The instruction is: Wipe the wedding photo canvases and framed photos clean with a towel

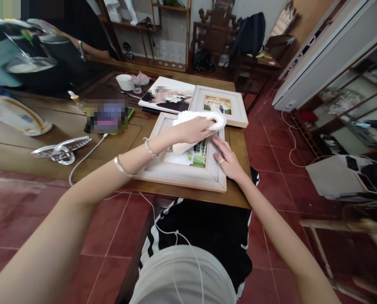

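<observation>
A white picture frame [182, 174] with a photo under glass lies flat on the near corner of the wooden table [134, 139]. My left hand [193, 130] is closed on a white cloth [204, 119] and presses it against the frame's glass near the top. My right hand [228, 159] lies flat with fingers stretched out on the frame's right side, holding nothing. I wear bracelets on the left wrist and a ring on the right hand.
Two more framed photos [219, 105] [167, 96] lie beyond the near frame. A phone [110, 116] with a white cable, a glass dish [61, 150], a white cup [125, 82] and a plate [15, 116] stand on the left. Another person's arm [90, 50] reaches in at the back.
</observation>
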`<control>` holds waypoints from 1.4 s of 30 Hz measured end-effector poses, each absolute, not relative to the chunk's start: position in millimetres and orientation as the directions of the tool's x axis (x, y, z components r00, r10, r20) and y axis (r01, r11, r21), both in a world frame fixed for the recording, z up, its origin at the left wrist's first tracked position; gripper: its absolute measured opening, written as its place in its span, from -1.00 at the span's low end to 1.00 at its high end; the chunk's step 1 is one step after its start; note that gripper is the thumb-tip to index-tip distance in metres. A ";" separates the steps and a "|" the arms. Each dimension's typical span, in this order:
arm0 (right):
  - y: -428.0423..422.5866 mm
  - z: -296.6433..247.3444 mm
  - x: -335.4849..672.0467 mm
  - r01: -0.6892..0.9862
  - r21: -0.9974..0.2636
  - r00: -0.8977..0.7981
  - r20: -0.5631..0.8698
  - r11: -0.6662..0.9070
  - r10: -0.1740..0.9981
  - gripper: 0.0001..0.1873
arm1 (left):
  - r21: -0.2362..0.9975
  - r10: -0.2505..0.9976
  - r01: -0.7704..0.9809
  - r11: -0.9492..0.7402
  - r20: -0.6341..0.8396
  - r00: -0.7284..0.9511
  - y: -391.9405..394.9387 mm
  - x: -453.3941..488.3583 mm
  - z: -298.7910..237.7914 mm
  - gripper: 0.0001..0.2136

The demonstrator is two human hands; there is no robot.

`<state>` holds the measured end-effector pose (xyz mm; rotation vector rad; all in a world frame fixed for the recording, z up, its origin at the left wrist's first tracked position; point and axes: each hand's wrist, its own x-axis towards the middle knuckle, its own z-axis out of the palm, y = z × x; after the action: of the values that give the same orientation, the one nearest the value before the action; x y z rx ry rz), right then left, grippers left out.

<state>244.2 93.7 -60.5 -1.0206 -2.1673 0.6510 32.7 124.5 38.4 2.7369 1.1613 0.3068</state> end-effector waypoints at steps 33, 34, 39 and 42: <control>91.3 -59.0 243.8 0.473 -0.686 -0.490 0.317 0.553 0.812 -0.34 | -0.125 0.805 0.797 -0.591 -0.157 0.572 -27.3 8.9 39.3 -0.73; 91.7 -59.2 244.0 0.476 -0.682 -0.491 0.319 0.556 0.811 -0.35 | -0.101 0.796 0.790 -0.605 -0.113 0.595 -21.8 12.1 35.0 -0.71; 92.0 -57.9 244.6 0.467 -0.674 -0.505 0.328 0.572 0.798 -0.42 | -0.075 0.807 0.806 -0.587 0.028 0.590 35.1 25.9 9.7 -0.60; 90.6 -55.9 243.3 0.464 -0.687 -0.476 0.340 0.560 0.811 -0.46 | -0.094 0.842 0.843 -0.530 0.061 0.537 62.6 35.2 2.4 -0.59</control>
<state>243.3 90.6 -55.9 -1.0178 -2.1376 0.6830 35.2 62.6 2.4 2.8506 1.5686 0.0140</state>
